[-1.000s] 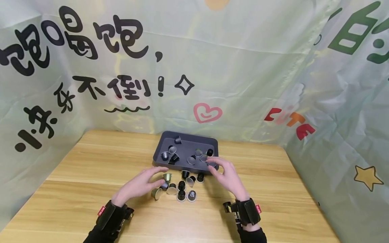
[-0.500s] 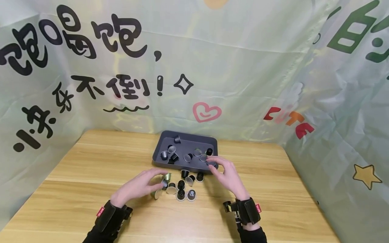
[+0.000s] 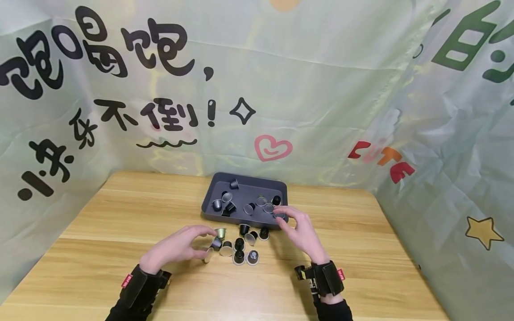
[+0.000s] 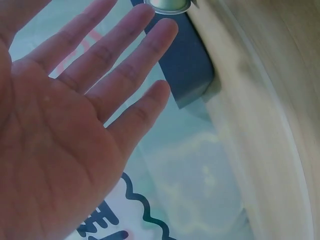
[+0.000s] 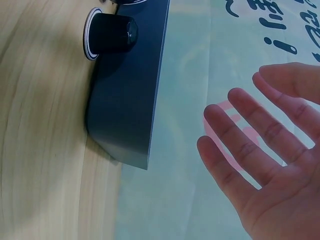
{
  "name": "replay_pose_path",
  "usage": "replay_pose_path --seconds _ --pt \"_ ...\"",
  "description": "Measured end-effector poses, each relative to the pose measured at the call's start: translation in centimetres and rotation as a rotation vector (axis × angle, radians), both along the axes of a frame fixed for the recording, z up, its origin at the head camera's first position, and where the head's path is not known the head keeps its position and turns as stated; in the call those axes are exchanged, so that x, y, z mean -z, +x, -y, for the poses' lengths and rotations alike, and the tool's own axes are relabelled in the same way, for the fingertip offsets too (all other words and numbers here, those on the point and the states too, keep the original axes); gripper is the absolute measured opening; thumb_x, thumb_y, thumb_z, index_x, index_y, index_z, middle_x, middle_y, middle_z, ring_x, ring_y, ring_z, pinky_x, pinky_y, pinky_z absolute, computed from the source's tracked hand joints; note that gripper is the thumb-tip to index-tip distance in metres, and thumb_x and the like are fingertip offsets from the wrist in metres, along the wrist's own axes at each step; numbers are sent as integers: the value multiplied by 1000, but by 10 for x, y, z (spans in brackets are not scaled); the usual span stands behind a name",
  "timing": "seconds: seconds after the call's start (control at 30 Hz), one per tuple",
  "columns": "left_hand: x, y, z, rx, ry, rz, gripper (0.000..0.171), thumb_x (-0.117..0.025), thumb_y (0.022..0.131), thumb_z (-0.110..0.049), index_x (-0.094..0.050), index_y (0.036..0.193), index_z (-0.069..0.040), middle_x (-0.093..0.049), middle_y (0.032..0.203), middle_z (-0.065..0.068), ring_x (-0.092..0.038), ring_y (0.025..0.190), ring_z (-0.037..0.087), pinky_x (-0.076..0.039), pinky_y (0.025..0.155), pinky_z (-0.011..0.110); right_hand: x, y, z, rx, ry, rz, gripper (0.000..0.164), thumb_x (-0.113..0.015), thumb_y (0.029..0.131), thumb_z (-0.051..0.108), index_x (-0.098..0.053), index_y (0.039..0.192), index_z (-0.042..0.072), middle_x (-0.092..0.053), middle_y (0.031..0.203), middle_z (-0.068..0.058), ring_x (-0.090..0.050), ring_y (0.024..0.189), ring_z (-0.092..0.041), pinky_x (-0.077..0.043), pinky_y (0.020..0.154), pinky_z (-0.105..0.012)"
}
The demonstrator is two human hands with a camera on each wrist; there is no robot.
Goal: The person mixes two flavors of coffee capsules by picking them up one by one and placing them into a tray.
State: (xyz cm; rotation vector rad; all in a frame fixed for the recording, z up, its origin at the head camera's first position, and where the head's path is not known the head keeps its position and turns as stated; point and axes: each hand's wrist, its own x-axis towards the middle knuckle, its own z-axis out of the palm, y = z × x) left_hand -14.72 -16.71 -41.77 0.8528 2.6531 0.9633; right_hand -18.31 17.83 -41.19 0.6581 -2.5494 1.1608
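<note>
My left hand point(image 3: 175, 246) hovers at the left end of a group of coffee capsules on the table, thumb tip overlapping a tan-rimmed capsule point(image 3: 209, 255). A bluish capsule point(image 3: 216, 243) and a green capsule point(image 3: 221, 233) lie just beyond its fingertips. In the left wrist view the fingers point(image 4: 132, 70) stretch out, and nothing lies in the palm. Over the front right corner of a dark grey tray point(image 3: 246, 180) is my right hand point(image 3: 299, 229), relaxed and holding nothing. A black capsule point(image 5: 112, 34) stands near that tray's front wall in the right wrist view.
Several capsules lie inside the tray, among them a dark one point(image 3: 234, 183) at the back. More capsules, such as a silver-topped one point(image 3: 253, 257), stand in front of it. A printed cloth point(image 3: 321, 111) hangs behind the wooden table point(image 3: 361, 249).
My left hand has drawn slightly left and toward me, its thumb now lower over the tan-rimmed capsule. One capsule in the tray has rolled a little left. My right hand stays put.
</note>
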Motion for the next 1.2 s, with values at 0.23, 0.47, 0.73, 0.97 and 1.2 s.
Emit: replay_pose_path --seconds 0.23,0.47,0.73,0.97,1.2 --pt "-2 1 -2 8 17 8 47 -79 83 -17 -63 126 -5 -67 127 12 -63 114 36 -54 98 59 1 -1 0 5 9 -10 22 -69 92 7 -73 114 10 -73 123 -10 -66 120 -31 -53 101 -52" --pt "-1 2 -4 14 19 -17 37 -80 81 -15 -67 115 -12 -69 119 6 -64 109 31 -55 96 55 3 -2 -1 -2 17 -36 21 -68 93 7 -73 113 8 -73 121 -12 -67 118 -31 -54 99 -49" --pt "-1 4 -7 34 20 0 32 -80 79 -9 -69 109 -14 -67 114 3 -65 105 28 -57 95 51 2 -1 -1 -4 8 -26 21 -70 91 5 -74 112 9 -74 119 -8 -67 118 -29 -54 102 -50" --pt "1 6 -8 35 14 49 33 -80 76 -3 -69 106 -12 -67 114 4 -66 104 28 -58 94 50 3 -1 -2 -6 11 -3 20 -68 93 8 -74 112 9 -74 120 -9 -67 119 -28 -53 104 -48" --pt "3 7 -8 7 -25 76 32 -81 74 -2 -71 103 -12 -67 112 2 -66 102 26 -58 94 51 3 -1 -2 -3 11 3 20 -68 94 9 -74 113 10 -74 121 -7 -66 121 -27 -52 105 -48"
